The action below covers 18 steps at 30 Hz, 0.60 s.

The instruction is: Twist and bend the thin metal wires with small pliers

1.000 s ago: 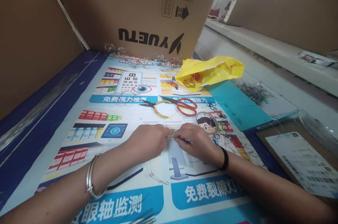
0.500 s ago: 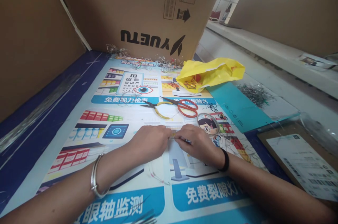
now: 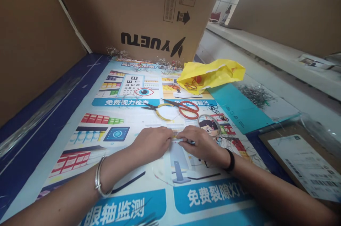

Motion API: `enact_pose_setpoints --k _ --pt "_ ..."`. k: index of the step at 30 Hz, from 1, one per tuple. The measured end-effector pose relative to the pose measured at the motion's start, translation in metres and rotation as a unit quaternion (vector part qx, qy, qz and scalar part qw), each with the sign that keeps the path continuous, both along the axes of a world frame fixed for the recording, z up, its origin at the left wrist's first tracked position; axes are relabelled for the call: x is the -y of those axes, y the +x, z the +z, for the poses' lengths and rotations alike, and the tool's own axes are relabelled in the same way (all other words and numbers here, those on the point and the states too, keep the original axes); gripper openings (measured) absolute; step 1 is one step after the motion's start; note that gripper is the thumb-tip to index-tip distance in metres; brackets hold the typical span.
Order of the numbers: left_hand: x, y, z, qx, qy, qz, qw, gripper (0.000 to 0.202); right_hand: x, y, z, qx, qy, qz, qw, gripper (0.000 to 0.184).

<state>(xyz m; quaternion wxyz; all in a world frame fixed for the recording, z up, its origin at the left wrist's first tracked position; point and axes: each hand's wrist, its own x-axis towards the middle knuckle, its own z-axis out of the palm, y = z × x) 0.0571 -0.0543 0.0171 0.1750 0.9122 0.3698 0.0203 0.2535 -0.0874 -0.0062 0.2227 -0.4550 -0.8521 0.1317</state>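
Note:
My left hand (image 3: pixel 152 143) and my right hand (image 3: pixel 200 143) rest close together on a printed poster (image 3: pixel 112 126), fingertips meeting. Both are closed in a pinch on a small pale, yellowish item (image 3: pixel 175 136) between them; what it is I cannot make out. A dark sliver shows under my right fingers. My left wrist wears a silver bangle (image 3: pixel 99 183), my right wrist a black band (image 3: pixel 230 161). Just beyond my hands lie yellow-handled pliers (image 3: pixel 157 109) and red-handled scissors (image 3: pixel 186 109).
A large cardboard box (image 3: pixel 144 9) stands at the back and another cardboard wall at the left. A yellow plastic bag (image 3: pixel 210 73) lies to the right, beside a teal sheet (image 3: pixel 237 105), a pile of thin wire pieces (image 3: pixel 255 93) and a labelled brown board (image 3: pixel 301 162).
My hands stay pinched together at the same spot on the poster. The view has shifted slightly; nothing else has moved.

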Motion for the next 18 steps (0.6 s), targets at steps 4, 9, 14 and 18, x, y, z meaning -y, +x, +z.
enact_pose_setpoints --k 4,9,14,18 --pt "-0.001 -0.002 0.0 -0.007 -0.002 -0.001 1.0 0.025 0.0 0.003 0.002 -0.005 -0.011 -0.002 1.0 0.014" --pt "-0.005 -0.009 0.009 -0.026 -0.022 -0.023 0.999 0.027 0.001 0.0 0.004 -0.002 -0.012 0.002 1.0 0.011" --pt "-0.007 -0.013 0.015 -0.038 -0.032 -0.036 0.998 0.025 0.002 -0.004 0.004 0.005 0.004 -0.003 1.0 0.007" --pt "-0.005 -0.013 0.012 -0.041 -0.017 -0.043 0.998 0.026 0.003 -0.006 0.004 0.014 0.012 0.007 1.0 0.012"
